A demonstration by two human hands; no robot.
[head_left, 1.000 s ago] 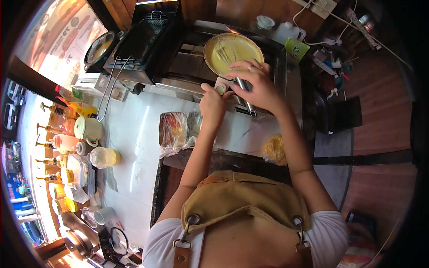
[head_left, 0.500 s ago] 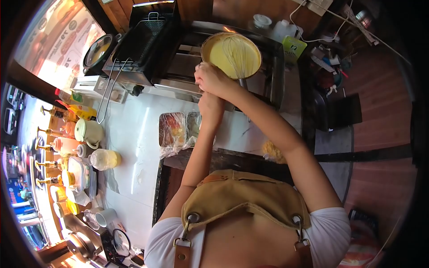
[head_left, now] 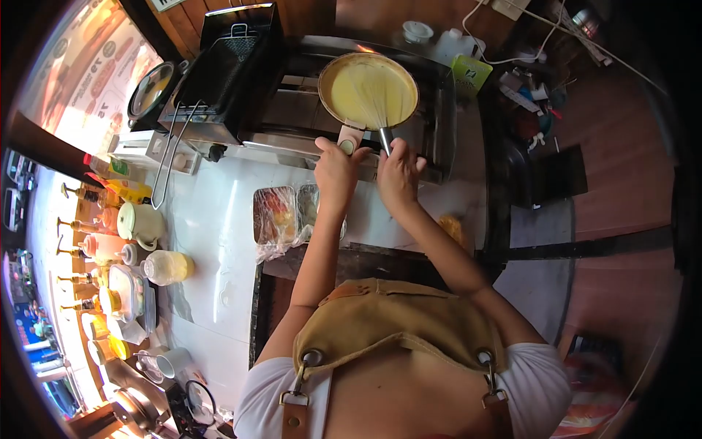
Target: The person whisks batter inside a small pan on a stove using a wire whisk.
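Observation:
A round pan [head_left: 324,99] of pale yellow liquid [head_left: 349,91] sits on the stove, its short light handle [head_left: 352,134] pointing toward me. My left hand [head_left: 336,175] is at the handle's end, closed about it with fingers on either side; the fingers underneath are hidden. My right hand [head_left: 398,175] grips the metal handle of a whisk [head_left: 386,139]. The whisk's wires are in the yellow liquid and look smeared by motion. A flame shows at the pan's far edge.
A black grill [head_left: 219,80] stands left of the pan, with tongs [head_left: 174,150] hanging at its front. Plastic-wrapped containers [head_left: 276,216] lie on the counter near my left forearm. Pump bottles, a lidded mug [head_left: 140,223] and a jar [head_left: 168,268] line the left side.
My right hand has moved right and down, away from my left hand, onto the whisk handle. The whisk, at rest against the pan before, is now blurred. The pan handle has come into view.

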